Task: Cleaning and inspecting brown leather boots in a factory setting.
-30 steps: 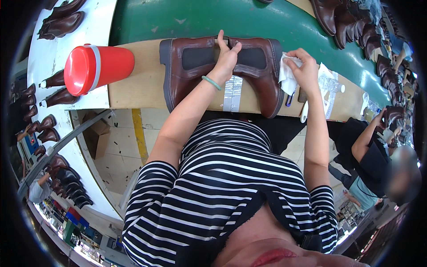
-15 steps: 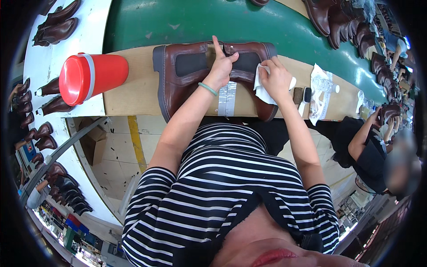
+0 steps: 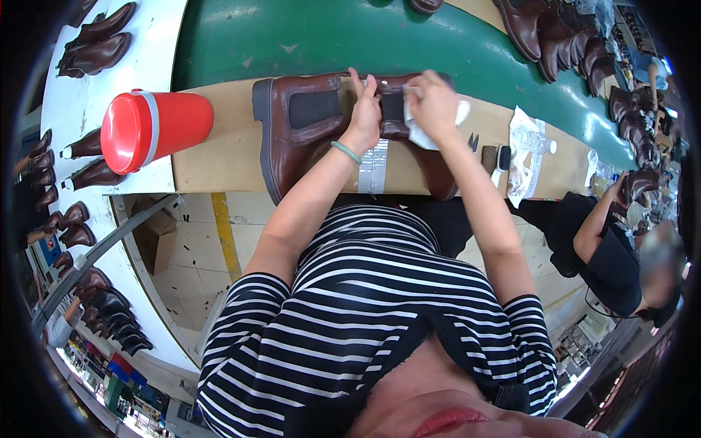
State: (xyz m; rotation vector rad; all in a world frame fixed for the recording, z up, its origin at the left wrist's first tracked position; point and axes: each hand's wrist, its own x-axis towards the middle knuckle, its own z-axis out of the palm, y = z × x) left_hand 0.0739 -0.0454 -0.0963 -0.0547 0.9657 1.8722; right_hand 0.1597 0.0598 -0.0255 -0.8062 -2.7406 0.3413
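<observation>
Two brown ankle boots with dark elastic side panels lie on their sides on a cardboard sheet (image 3: 219,164), shaft tops facing each other. The left boot (image 3: 276,150) lies beside my left forearm. My left hand (image 3: 363,120) grips the shaft top of the right boot (image 3: 438,175), thumb and index finger pointing away from me; its other fingers are partly hidden. My right hand (image 3: 436,113), slightly blurred, is closed on a white cloth (image 3: 421,139) pressed against the right boot near its elastic panel and heel. Hand and cloth hide part of that boot.
A red lidded jug (image 3: 186,120) lies left of the boots. On the right are a dark pointed tool (image 3: 474,142), a brown block (image 3: 488,156), a brush (image 3: 503,155) and a clear bottle (image 3: 537,141). Brown boots (image 3: 548,36) stand beyond; a co-worker (image 3: 602,244) sits at right.
My right hand has moved the cloth up and left across the right boot, uncovering the dark pointed tool. My left thumb has swung upward, closer to the index finger.
</observation>
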